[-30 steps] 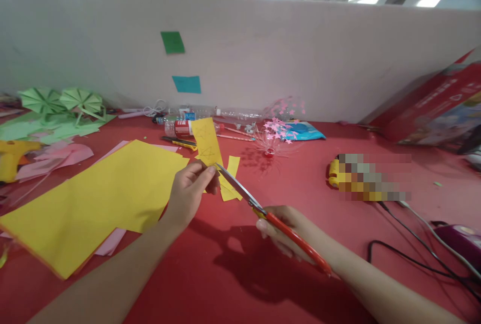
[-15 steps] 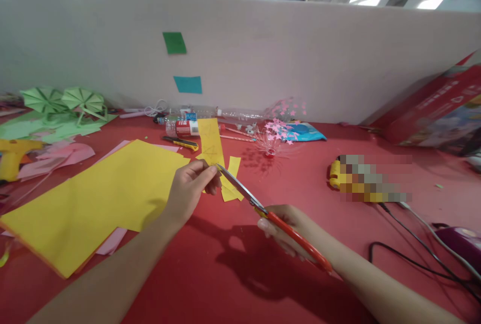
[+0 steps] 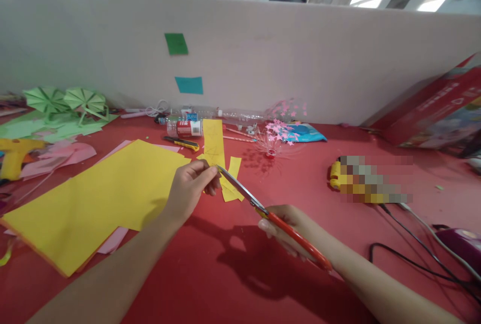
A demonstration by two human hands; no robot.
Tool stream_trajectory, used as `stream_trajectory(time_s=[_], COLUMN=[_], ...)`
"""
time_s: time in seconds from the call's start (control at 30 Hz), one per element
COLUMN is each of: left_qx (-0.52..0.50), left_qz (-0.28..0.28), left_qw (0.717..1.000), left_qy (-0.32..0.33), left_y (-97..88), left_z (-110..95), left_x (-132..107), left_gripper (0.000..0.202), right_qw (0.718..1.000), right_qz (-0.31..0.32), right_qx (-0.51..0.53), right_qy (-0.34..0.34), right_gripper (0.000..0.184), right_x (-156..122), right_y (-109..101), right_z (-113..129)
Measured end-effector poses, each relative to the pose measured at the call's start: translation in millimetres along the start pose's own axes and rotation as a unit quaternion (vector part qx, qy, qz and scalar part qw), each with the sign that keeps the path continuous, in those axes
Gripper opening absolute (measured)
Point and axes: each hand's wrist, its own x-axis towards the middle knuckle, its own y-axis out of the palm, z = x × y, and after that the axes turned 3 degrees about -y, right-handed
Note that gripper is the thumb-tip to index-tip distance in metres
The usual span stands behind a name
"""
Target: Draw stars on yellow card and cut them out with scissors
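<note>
My left hand (image 3: pixel 190 189) pinches the lower end of a narrow yellow paper strip (image 3: pixel 214 142) that stands upright above the red table (image 3: pixel 233 274). Faint star outlines are drawn on the strip. My right hand (image 3: pixel 289 229) grips orange-handled scissors (image 3: pixel 263 211), and the blade tips meet the strip just beside my left fingertips. A small yellow offcut (image 3: pixel 230 184) lies on the table under the blades. A large yellow sheet (image 3: pixel 93 199) lies to the left of my left arm.
Green folded paper fans (image 3: pixel 63 101), pink paper (image 3: pixel 62 156) and a yellow glue gun (image 3: pixel 13 156) lie at the left. Bottles (image 3: pixel 184 127), a utility knife (image 3: pixel 182 142) and a pink star ornament (image 3: pixel 276 131) sit near the back partition. Cables (image 3: pixel 413 244) and a red box (image 3: pixel 439 108) are at the right.
The yellow strip has swung a little to the right and more upright in my left hand. The scissors and my right hand have barely moved.
</note>
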Motion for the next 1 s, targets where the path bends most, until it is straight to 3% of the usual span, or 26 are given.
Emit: stream_trajectory(time_s=[0.63, 1.0], left_qx=[0.050, 0.043], left_qz=[-0.008, -0.042], left_qw=[0.998, 0.997], left_qy=[0.021, 0.044], left_y=[-1.8, 8.1], left_z=[-4, -4], left_x=[0, -9], left_gripper=[0.025, 0.028], right_qw=[1.000, 0.999], right_qz=[-0.005, 0.014], right_qx=[-0.031, 0.050], right_qy=[-0.001, -0.015], right_gripper=[0.041, 0.054], right_x=[2, -2], right_y=[-3, 4], right_z=[1, 3])
